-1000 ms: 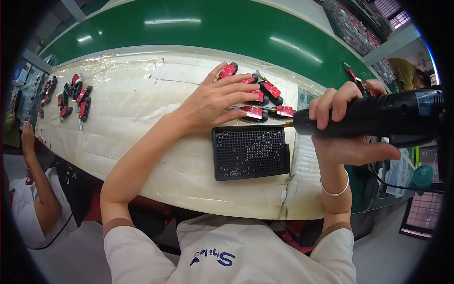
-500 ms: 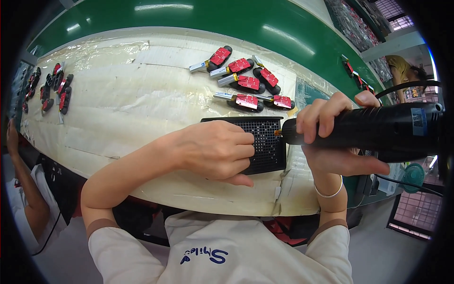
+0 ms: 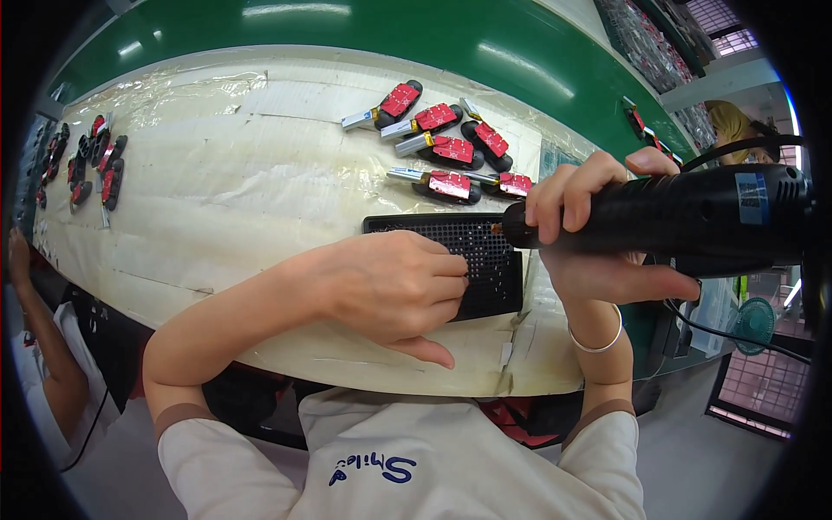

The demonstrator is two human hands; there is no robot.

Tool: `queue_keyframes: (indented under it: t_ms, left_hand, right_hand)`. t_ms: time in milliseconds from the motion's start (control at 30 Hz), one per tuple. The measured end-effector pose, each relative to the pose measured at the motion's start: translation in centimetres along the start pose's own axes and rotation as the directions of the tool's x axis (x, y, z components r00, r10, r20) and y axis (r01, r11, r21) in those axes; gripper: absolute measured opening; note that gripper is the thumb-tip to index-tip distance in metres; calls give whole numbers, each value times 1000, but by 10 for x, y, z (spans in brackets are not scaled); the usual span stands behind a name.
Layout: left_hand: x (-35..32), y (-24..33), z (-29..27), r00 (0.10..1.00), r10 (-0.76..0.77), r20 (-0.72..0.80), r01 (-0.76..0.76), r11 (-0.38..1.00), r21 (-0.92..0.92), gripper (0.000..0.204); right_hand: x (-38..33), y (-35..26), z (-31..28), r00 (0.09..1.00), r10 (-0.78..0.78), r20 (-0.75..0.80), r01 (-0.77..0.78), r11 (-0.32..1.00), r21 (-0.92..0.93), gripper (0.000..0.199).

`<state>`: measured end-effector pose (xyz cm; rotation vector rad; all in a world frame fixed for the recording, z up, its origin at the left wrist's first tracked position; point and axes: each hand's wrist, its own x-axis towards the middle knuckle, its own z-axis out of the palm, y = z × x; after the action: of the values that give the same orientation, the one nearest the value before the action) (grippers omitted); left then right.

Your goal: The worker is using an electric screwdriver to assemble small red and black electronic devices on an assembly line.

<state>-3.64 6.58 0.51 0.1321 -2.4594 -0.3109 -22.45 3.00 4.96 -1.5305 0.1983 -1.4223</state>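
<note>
My right hand (image 3: 589, 208) is wrapped round a thick black electric screwdriver (image 3: 685, 217), held level with its tip pointing left. The tip hovers at the upper right part of a black perforated tray (image 3: 485, 303) with small light specks in its holes. Over the left half of this tray is my left hand (image 3: 399, 282), back up, its fingers curled together and its thumb stretched out towards me. Its fingertips are turned down out of sight, so what they hold, if anything, is hidden.
Several black-bodied units with red circuit boards (image 3: 451, 149) and silver cells lie beyond the tray. More such units (image 3: 111, 186) lie at the far left, near another person's arm (image 3: 52, 347). A black cable (image 3: 737, 334) hangs below the screwdriver. A green fan (image 3: 754, 321) stands at right.
My right hand and the screwdriver have shifted slightly left and away from me, the tip now farther over the tray. My left thumb has swung nearer to me, wider from the fingers.
</note>
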Motion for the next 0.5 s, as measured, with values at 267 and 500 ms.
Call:
queue_keyframes:
  t_ms: [267,500]
  left_hand:
    - [-6,-11,-13,997,-16,-77,19,999,34,33]
    - [-13,-38,-18,858,-367,-360,427,898,102,13]
  right_hand:
    - [0,7,1,1000,17,-3,-17,1000,-26,99]
    - [0,7,1,999,45,27,-44,999,-13,98]
